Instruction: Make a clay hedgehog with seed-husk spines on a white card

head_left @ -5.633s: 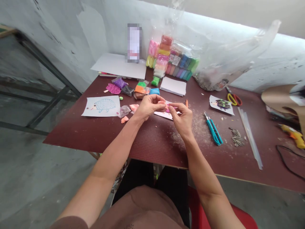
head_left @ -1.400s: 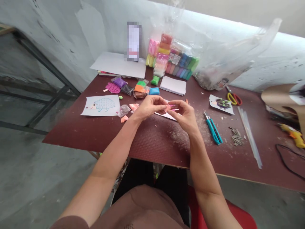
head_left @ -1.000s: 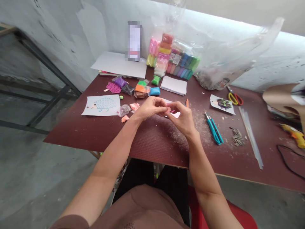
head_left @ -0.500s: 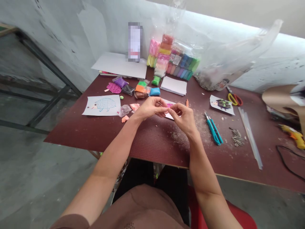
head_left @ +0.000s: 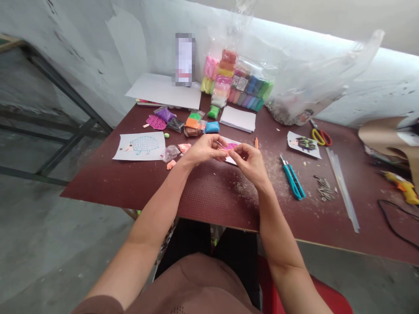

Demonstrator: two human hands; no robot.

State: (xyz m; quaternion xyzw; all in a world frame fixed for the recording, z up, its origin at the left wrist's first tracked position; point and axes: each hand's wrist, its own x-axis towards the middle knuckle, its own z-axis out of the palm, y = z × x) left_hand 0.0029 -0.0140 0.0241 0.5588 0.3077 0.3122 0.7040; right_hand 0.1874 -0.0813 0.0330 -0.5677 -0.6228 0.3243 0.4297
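My left hand (head_left: 204,150) and my right hand (head_left: 250,165) meet above the middle of the dark red table, fingertips pinched around a small piece of pink modelling clay (head_left: 230,146). A thin pale sliver (head_left: 219,144) shows by my left fingertips. Under my hands lies a white paper card (head_left: 231,160), mostly hidden. Close by are an orange clay stick (head_left: 256,142) and a drawn hedgehog sheet with blue dots (head_left: 140,146).
On the table (head_left: 209,192) are bagged clay blocks (head_left: 237,80), clay packets (head_left: 193,124), a teal craft knife (head_left: 292,181), red-handled scissors (head_left: 321,137), a hedgehog picture (head_left: 304,145), seed shells (head_left: 324,189) and a yellow glue gun (head_left: 404,187).
My hands have drawn closer together over the card and now hide more of it. The pink clay between my fingertips has shifted slightly.
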